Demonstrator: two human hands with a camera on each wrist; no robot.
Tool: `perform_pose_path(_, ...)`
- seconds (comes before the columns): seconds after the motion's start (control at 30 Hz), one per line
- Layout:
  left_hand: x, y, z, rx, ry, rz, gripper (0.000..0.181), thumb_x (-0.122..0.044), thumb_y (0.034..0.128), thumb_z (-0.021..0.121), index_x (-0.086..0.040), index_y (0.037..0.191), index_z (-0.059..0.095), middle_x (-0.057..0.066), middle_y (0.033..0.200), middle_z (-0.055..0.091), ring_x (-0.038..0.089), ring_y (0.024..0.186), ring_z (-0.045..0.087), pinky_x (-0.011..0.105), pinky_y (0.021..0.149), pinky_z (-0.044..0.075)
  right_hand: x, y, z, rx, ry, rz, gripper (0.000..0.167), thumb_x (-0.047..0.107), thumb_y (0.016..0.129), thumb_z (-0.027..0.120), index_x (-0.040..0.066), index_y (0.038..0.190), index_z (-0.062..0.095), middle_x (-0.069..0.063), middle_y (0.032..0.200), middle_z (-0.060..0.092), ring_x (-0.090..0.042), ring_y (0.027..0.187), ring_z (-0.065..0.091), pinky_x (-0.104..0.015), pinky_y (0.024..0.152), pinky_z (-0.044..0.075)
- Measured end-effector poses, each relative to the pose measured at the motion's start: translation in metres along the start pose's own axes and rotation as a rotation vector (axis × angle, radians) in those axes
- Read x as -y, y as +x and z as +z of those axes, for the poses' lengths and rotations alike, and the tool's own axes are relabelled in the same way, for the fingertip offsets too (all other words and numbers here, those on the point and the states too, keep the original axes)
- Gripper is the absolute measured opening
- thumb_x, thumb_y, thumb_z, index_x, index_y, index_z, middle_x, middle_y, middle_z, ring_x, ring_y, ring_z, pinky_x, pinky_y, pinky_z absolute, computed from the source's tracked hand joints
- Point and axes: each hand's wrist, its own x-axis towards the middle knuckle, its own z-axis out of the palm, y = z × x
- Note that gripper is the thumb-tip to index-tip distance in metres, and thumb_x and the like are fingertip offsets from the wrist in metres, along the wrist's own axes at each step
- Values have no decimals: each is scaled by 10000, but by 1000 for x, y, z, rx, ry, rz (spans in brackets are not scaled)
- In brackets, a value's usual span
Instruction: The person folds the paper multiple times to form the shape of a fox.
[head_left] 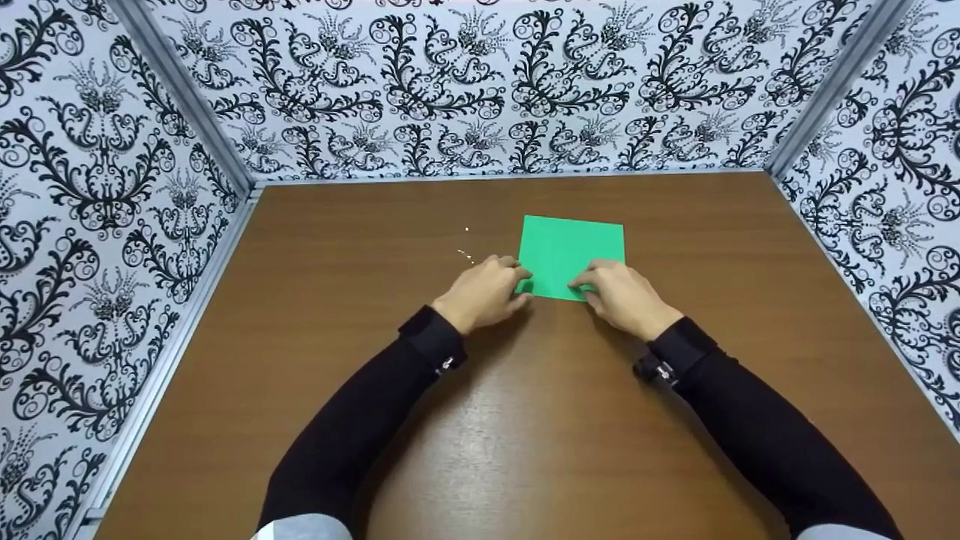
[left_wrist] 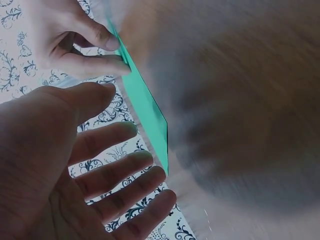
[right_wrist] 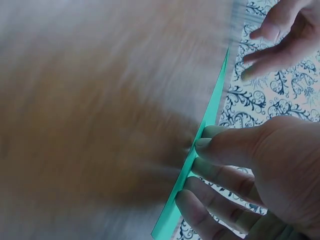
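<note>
A square sheet of green paper [head_left: 559,251] lies on the brown table, in front of both hands. My right hand [head_left: 626,296] is at its near edge, right of the middle. In the right wrist view the thumb and index finger of the right hand [right_wrist: 280,165] pinch that edge, and the other fingers rest on the sheet. At the paper's near left corner is my left hand [head_left: 484,292]. Its fingers [left_wrist: 120,172] are spread and loosely bent in the left wrist view, with the thumb apart and nothing held.
Several small white specks [head_left: 466,256] lie on the wooden table [head_left: 337,300] left of the paper. Patterned black-and-white walls [head_left: 450,90] with grey metal corner posts [head_left: 832,90] enclose the table at the back and sides.
</note>
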Motion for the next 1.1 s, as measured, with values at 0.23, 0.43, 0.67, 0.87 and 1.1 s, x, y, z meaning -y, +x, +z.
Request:
perform_pose_path(0.23, -1, 9, 2, 22, -22, -7, 455, -273, 1163, 772, -3, 1529, 758, 262, 1566, 747, 451, 1480, 725, 622, 1394, 491, 14, 1, 4, 11, -5, -15, 247, -58, 1074, 784, 17, 1281, 898, -217, 1227, 839, -428, 1191, 797, -582, 1022, 703)
perform_pose_path(0.43, -2, 12, 3, 33, -7, -25, 465, -269, 1165, 779, -16, 1554, 741, 269, 1598, 720, 510, 1478, 701, 608, 1292, 585, 24, 1, 7, 10, 9, -37, 241, -66, 1066, 789, 17, 1260, 905, -208, 1205, 839, -418, 1148, 803, -562, 969, 708)
perform_pose_path(0.67, -1, 11, 5, 23, 29, -16, 440, -250, 1130, 834, -10, 1495, 775, 254, 1492, 775, 470, 1420, 749, 588, 1263, 610, 35, 2, 11, 16, 23, -60, 213, -46, 1057, 814, 22, 1232, 914, -192, 1183, 850, -399, 1122, 811, -557, 958, 714)
perform_pose_path(0.87, 1, 5, 4, 35, 18, -41, 417, -243, 1108, 865, -8, 1446, 798, 249, 1434, 798, 470, 1373, 770, 560, 1185, 660, 46, 5, 13, 30, 26, -73, 201, -21, 1049, 836, 42, 1219, 921, -174, 1165, 846, -383, 1079, 817, -544, 914, 718)
perform_pose_path(1.1, 7, -2, 3, 52, 11, -53, 411, -243, 1112, 862, 8, 1430, 797, 240, 1400, 800, 432, 1346, 777, 531, 1162, 662, 57, 7, 19, 31, 35, -76, 185, 0, 1045, 853, 59, 1203, 930, -149, 1125, 844, -350, 1038, 812, -515, 876, 719)
